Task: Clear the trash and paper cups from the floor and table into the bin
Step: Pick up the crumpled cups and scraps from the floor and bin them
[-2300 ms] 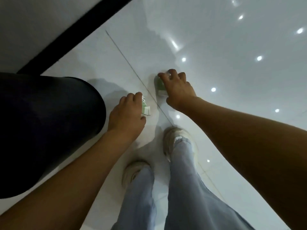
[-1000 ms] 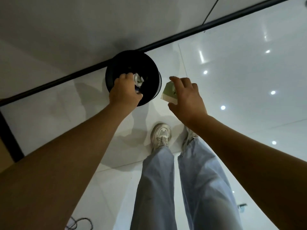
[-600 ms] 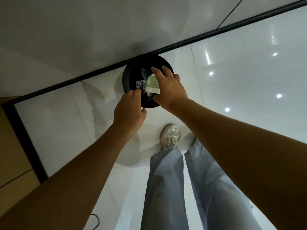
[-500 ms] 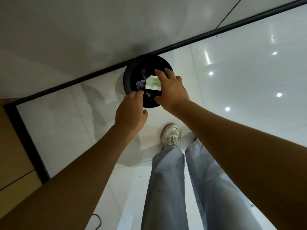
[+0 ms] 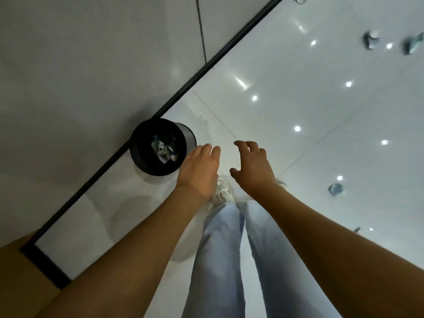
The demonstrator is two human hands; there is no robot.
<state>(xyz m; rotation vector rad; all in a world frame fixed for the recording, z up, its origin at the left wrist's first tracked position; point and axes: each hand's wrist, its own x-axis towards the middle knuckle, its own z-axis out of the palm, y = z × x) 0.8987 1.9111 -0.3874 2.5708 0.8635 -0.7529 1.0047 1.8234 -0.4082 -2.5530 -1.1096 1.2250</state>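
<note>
Both hands now empty, crumpled trash point(image 5: 164, 149) in round black bin point(image 5: 146, 165)

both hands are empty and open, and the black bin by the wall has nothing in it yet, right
Not quite. The hands part holds: the left hand and right hand are open and hold nothing. But the black bin is not empty: the head view shows crumpled trash lying inside it.
</note>
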